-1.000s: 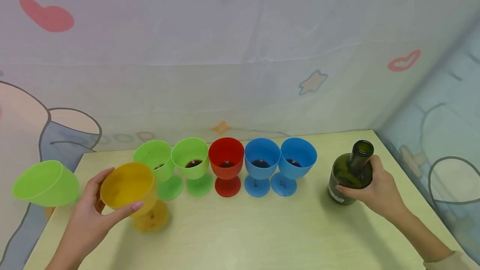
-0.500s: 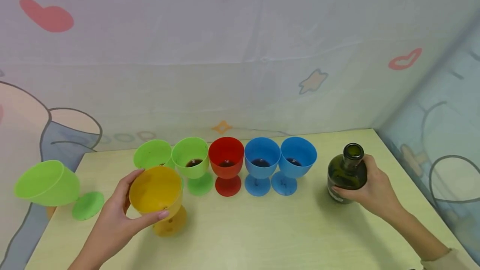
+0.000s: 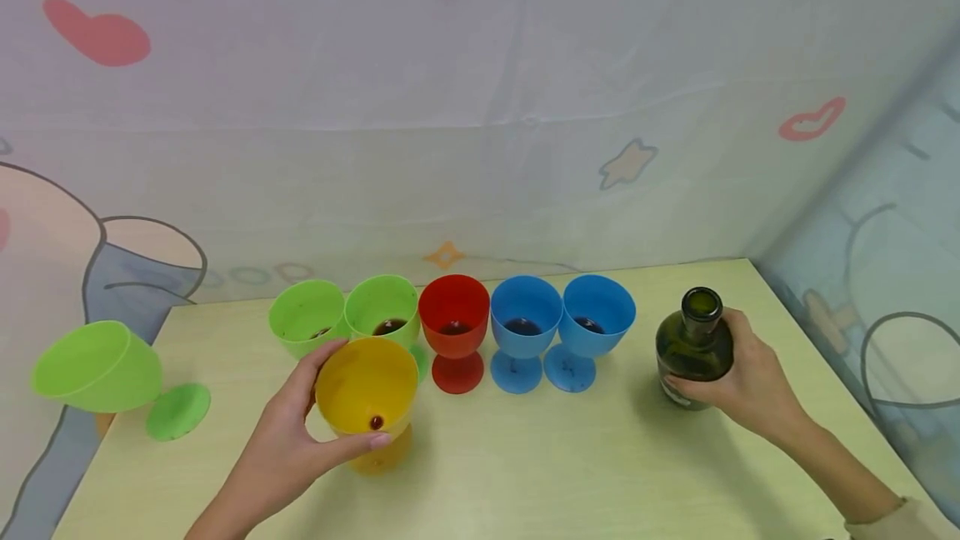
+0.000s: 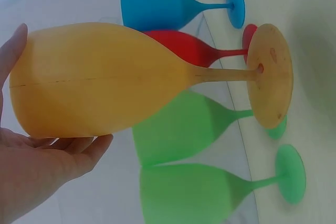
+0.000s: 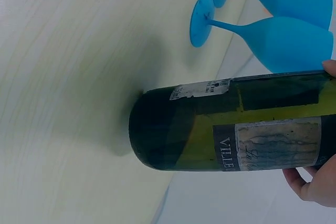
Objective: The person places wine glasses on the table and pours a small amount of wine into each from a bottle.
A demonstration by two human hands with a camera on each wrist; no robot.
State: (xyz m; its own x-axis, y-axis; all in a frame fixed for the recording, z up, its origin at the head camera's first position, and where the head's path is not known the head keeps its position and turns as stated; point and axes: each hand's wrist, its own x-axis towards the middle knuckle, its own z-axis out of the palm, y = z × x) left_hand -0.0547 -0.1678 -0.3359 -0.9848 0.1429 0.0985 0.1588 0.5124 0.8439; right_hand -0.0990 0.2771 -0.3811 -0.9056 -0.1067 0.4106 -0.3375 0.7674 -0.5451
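My left hand grips a yellow goblet round its bowl, thumb on the near side and fingers on the far side. The goblet is upright, with a small spot of dark red liquid at the bottom of its bowl. In the left wrist view its stem and round foot show whole. On the right, my right hand holds a dark green wine bottle by its upper body. The bottle is uncapped and roughly upright; the right wrist view shows its worn label and dark liquid inside.
A row of goblets stands at the back: a green goblet, another green goblet, a red goblet and two blue goblets, with dark liquid in them. One more green goblet stands at the table's left edge.
My left hand has carried the yellow goblet rightward, from beside the left green goblet to in front of the row. The bottle has shifted slightly left and its neck has tipped a little left.
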